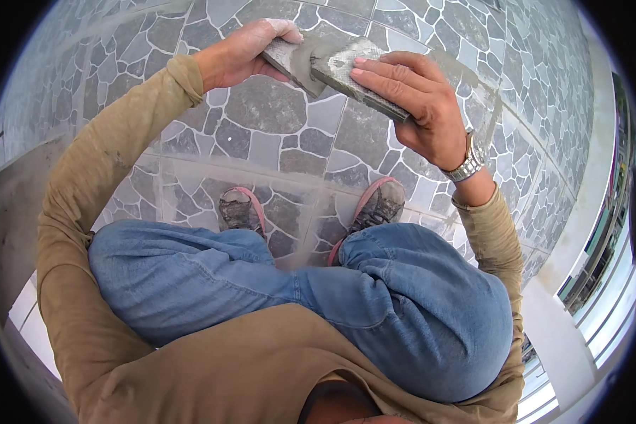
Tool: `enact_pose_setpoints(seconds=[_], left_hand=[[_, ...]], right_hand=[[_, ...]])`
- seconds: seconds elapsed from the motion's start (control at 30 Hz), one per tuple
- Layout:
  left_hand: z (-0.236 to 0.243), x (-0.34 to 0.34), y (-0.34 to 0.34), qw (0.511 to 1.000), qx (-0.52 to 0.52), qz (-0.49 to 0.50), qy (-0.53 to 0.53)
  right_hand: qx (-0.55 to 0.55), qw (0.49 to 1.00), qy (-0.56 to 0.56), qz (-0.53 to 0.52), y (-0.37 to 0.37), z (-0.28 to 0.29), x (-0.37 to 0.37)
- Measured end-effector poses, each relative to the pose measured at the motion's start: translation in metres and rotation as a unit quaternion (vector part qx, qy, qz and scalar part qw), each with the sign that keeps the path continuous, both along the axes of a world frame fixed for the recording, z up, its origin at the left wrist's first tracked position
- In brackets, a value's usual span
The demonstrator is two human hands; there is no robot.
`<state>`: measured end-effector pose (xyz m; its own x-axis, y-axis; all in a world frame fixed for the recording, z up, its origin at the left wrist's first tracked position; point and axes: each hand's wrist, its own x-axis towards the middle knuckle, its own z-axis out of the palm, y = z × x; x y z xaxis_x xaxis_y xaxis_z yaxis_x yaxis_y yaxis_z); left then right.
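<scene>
Centrally, toward the upper edge of the view, two flat slabs met between the hands, the right one overlapping the left. At left, the grip of the left hand [242, 55] was narrowed to the thickness of the left slab [281, 55], clasping its outer end between thumb and fingers. At right, the grip of the right hand [427, 95] was clasped about the right slab [339, 65], fingers laid across its upper face; its thumb could not be made out.

The left slab was grey and straight-edged, partly coated with a smooth grey paste [302, 65]; the right slab was thicker in appearance, with a pale, rough, mesh-like patch on its face. Beneath lay a floor [265, 106] patterned with irregular grey stones and pale joints.

The left forearm, in a tan sleeve [113, 152], reached up and inward, the hand pointing right. The right forearm rose more steeply, its wrist ringed by a metal watch [471, 157], the fingers directed leftward.
</scene>
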<state>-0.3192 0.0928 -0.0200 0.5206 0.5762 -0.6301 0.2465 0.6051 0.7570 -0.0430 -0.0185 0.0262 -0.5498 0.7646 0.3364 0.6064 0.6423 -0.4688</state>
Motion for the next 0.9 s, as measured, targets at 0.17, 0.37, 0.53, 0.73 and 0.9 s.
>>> enact_pose_setpoints(seconds=[0.17,0.37,0.53,0.73,0.9], left_hand=[[-0.014,0.007,0.009,0.999,0.033,-0.025,-0.023],[-0.01,-0.027,0.053,0.997,0.043,0.056,-0.013],[-0.018,-0.046,0.053,0.992,0.024,0.115,-0.038],[-0.029,-0.057,0.044,0.993,0.001,0.119,-0.012],[-0.025,-0.086,0.041,0.99,0.003,0.137,0.015]], right_hand=[[0.023,0.996,-0.075,0.051,0.014,-0.009,0.002],[-0.392,0.899,0.101,-0.166,0.058,-0.052,0.1],[-0.303,0.906,0.005,-0.294,0.098,-0.09,0.154],[-0.071,0.937,-0.192,-0.284,0.078,-0.156,0.151],[-0.042,0.931,-0.244,-0.267,0.037,-0.152,0.116]])
